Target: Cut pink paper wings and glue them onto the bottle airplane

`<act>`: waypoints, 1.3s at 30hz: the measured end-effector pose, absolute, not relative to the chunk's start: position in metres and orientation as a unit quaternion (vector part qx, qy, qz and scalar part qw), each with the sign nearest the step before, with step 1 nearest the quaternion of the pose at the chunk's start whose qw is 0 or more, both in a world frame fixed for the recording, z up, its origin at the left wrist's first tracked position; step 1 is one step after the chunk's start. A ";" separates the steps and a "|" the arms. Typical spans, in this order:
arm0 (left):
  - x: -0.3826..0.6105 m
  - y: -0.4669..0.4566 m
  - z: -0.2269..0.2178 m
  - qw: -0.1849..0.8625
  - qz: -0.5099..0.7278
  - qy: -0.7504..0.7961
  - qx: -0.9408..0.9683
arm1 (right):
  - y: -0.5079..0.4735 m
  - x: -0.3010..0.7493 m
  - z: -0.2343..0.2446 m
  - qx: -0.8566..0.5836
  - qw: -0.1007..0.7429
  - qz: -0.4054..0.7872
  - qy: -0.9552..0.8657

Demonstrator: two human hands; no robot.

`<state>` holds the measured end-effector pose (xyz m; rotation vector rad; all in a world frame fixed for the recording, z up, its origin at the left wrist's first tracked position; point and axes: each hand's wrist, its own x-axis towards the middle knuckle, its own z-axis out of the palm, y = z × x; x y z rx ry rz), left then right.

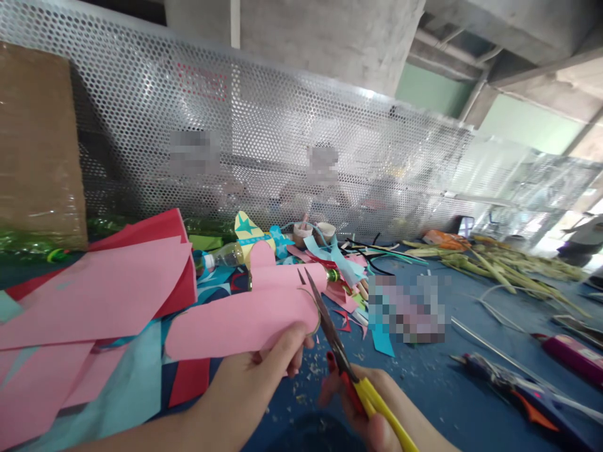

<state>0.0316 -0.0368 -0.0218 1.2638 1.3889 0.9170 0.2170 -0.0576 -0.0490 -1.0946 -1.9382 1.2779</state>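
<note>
My left hand pinches the lower right edge of a long pink paper piece with rounded ends. A dark curved line runs along its right end. In my right hand is a pair of scissors with yellow and red handles. Their blades stand slightly apart, pointing up and left beside the paper's right end; I cannot tell whether they touch it. Behind the paper lies a bottle wrapped in pink paper, with a green neck at its right. A clear bottle with yellow and blue paper shapes is farther back.
Pink sheets, red paper and light blue paper pile up at left. A glue gun and a purple object lie at right. Paper scraps litter the blue table. A perforated metal screen stands behind.
</note>
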 end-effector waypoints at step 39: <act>0.029 -0.031 -0.022 0.512 0.434 0.504 0.545 | -0.058 0.217 -0.049 -0.422 0.282 0.496 -0.705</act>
